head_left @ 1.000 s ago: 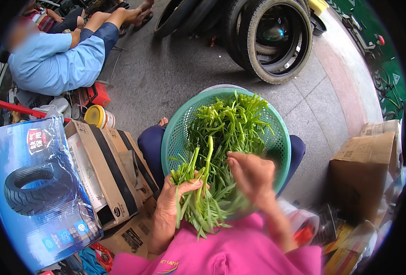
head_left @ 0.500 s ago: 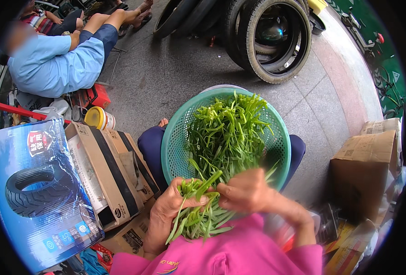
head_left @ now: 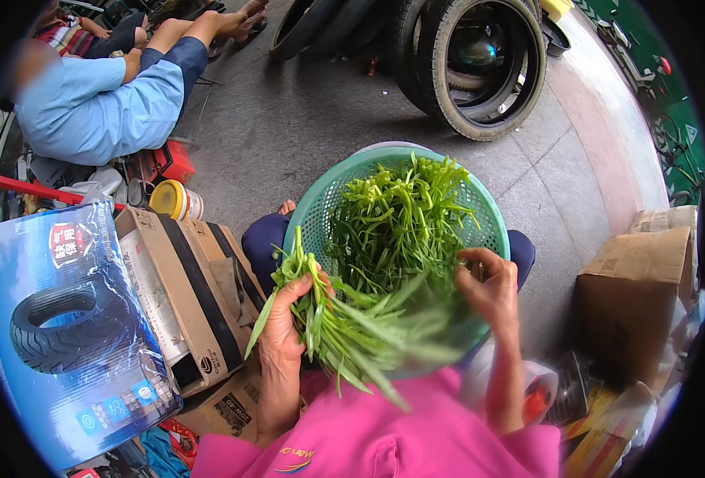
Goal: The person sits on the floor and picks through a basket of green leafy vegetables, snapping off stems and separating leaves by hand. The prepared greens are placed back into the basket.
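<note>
left hand (head_left: 285,334) now grips a thick bunch of green stems (head_left: 344,334) lifted beside the teal basket (head_left: 312,215); right hand (head_left: 492,291), swung away, reaches loosely curled into the greens, sorting ongoing.

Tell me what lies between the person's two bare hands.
In the head view, loose green leafy stalks over the teal plastic basket lie between the left hand and right hand.

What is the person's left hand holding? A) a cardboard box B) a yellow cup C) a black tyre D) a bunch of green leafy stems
D: the left hand is closed around a bunch of green leafy stems, held over the teal basket that has more greens in it, while the right hand is beside it above the basket's rim.
</note>
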`<control>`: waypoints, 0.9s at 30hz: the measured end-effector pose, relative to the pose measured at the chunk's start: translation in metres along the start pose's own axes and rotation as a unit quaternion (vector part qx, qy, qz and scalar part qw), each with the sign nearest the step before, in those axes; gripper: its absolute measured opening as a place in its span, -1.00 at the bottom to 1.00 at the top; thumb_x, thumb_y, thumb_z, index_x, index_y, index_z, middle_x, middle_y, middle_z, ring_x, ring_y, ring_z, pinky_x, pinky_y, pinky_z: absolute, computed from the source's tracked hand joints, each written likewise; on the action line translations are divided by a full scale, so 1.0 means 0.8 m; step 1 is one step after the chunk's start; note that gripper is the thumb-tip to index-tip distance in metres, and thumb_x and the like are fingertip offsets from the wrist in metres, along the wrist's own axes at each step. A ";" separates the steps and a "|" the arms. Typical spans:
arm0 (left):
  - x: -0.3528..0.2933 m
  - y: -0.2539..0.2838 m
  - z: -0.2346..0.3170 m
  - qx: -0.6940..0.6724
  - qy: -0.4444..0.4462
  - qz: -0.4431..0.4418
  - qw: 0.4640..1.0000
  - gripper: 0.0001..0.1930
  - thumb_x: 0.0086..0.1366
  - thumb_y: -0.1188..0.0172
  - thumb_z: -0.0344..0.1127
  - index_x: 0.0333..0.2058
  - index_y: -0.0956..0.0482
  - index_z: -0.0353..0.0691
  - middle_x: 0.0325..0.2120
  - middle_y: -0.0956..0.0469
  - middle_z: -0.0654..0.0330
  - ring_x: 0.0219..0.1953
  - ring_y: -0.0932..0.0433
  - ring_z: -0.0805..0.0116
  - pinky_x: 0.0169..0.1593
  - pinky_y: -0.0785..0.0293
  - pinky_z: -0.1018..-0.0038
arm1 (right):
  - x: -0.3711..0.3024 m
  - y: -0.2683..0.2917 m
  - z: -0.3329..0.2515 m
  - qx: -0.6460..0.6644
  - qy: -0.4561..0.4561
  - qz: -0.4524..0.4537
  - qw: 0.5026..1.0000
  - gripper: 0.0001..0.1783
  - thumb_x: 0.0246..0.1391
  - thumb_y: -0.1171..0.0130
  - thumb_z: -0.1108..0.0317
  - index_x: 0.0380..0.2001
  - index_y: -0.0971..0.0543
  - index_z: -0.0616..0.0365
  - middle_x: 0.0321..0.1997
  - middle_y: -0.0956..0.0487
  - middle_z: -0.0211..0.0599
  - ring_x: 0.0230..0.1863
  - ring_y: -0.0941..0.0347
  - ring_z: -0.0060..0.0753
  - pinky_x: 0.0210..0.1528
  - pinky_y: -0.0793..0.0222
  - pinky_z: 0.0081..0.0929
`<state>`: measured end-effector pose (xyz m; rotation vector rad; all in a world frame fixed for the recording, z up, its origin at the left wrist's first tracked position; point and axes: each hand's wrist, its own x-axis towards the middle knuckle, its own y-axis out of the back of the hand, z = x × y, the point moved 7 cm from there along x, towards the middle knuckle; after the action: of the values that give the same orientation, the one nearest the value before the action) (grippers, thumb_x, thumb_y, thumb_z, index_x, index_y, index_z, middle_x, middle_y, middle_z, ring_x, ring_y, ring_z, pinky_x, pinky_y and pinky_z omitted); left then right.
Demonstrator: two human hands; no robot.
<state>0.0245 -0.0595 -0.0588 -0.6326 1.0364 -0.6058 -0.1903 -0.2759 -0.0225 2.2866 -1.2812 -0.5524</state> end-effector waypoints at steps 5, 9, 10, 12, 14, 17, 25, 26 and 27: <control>-0.002 0.002 0.014 0.062 -0.059 0.043 0.995 -0.73 0.27 -0.27 -0.38 -0.07 -0.52 -0.22 -0.21 -0.62 0.06 -0.15 -0.64 0.22 -0.30 -0.60 0.44 | -0.015 0.010 -0.008 0.049 0.037 0.056 0.997 -0.80 0.08 -0.30 0.44 -0.22 -0.65 0.28 -0.74 -0.42 -0.47 -0.70 -0.27 -0.71 -0.60 -0.15 -0.61; -0.007 -0.012 0.013 0.125 -0.103 0.058 0.985 -0.75 0.31 -0.21 -0.35 -0.06 -0.51 -0.26 -0.14 -0.61 0.01 -0.12 -0.63 0.20 -0.34 -0.54 0.47 | -0.029 0.034 -0.109 0.015 0.179 0.106 0.978 -0.89 0.04 -0.33 0.50 -0.33 -0.67 0.27 -0.66 -0.55 -0.40 -0.68 -0.37 -0.68 -0.61 -0.22 -0.63; -0.010 -0.015 0.011 0.137 -0.113 0.064 0.982 -0.73 0.32 -0.19 -0.32 -0.06 -0.52 -0.29 -0.15 -0.63 0.01 -0.17 -0.63 0.26 -0.33 -0.53 0.53 | -0.033 0.030 -0.123 0.051 0.241 0.091 0.965 -0.89 -0.02 -0.34 0.54 -0.35 -0.68 0.26 -0.60 -0.61 -0.33 -0.67 -0.44 -0.64 -0.60 -0.30 -0.60; -0.012 -0.020 0.007 0.149 -0.111 0.067 0.980 -0.72 0.32 -0.20 -0.31 -0.04 -0.53 -0.30 -0.17 -0.64 0.02 -0.21 -0.63 0.32 -0.32 -0.52 0.54 | -0.043 0.007 -0.144 0.095 0.285 -0.036 0.953 -0.87 -0.08 -0.34 0.55 -0.37 -0.67 0.25 -0.63 -0.58 -0.32 -0.70 -0.46 -0.48 -0.63 -0.35 -0.52; -0.014 -0.029 0.000 0.156 -0.109 0.075 0.979 -0.70 0.30 -0.22 -0.30 -0.05 -0.56 -0.32 -0.21 -0.66 0.05 -0.28 -0.62 0.41 -0.32 -0.52 0.56 | -0.057 -0.020 -0.161 0.041 0.339 -0.089 0.936 -0.83 -0.09 -0.36 0.49 -0.35 -0.65 0.23 -0.68 -0.51 -0.37 -0.72 -0.43 -0.40 -0.66 -0.34 -0.46; -0.018 -0.040 -0.004 0.151 -0.119 0.091 0.977 -0.75 0.30 -0.23 -0.33 -0.11 -0.61 -0.34 -0.28 -0.67 0.09 -0.34 -0.62 0.41 -0.32 -0.52 0.57 | -0.072 -0.062 -0.173 -0.068 0.382 -0.049 0.920 -0.78 -0.05 -0.36 0.39 -0.32 -0.59 0.21 -0.68 -0.43 -0.42 -0.71 -0.42 -0.38 -0.69 -0.31 -0.38; -0.025 -0.041 0.002 0.216 -0.107 0.061 0.969 -0.59 0.18 -0.31 -0.39 0.02 -0.55 -0.33 -0.33 -0.67 0.10 -0.40 -0.61 0.45 -0.40 -0.49 0.59 | -0.039 -0.103 -0.119 0.238 -0.026 -0.377 0.895 -0.82 0.13 -0.29 0.33 -0.39 -0.66 0.24 -0.50 -0.64 -0.42 -0.55 -0.49 -0.62 -0.46 -0.39 -0.57; -0.024 -0.042 -0.001 0.212 -0.093 0.045 0.972 -0.60 0.16 -0.32 -0.40 0.00 -0.56 -0.32 -0.36 -0.66 0.11 -0.43 -0.61 0.44 -0.42 -0.49 0.59 | -0.037 -0.111 -0.106 0.319 -0.086 -0.409 0.851 -0.84 0.17 -0.27 0.35 -0.40 -0.65 0.24 -0.51 -0.59 -0.52 -0.47 -0.42 -0.77 -0.43 -0.33 -0.67; -0.023 -0.045 -0.006 0.209 -0.075 0.026 0.975 -0.62 0.15 -0.33 -0.40 -0.03 -0.58 -0.31 -0.39 -0.66 0.12 -0.46 -0.61 0.43 -0.44 -0.49 0.58 | -0.036 -0.116 -0.089 0.381 -0.152 -0.423 0.808 -0.86 0.15 -0.26 0.37 -0.41 -0.65 0.22 -0.56 -0.56 -0.54 -0.59 -0.34 -0.80 -0.55 -0.21 -0.72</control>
<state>0.0076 -0.0719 -0.0237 -0.2746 0.7500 -0.6931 -0.1021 -0.1947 -0.0135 3.5953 -0.5303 -0.8106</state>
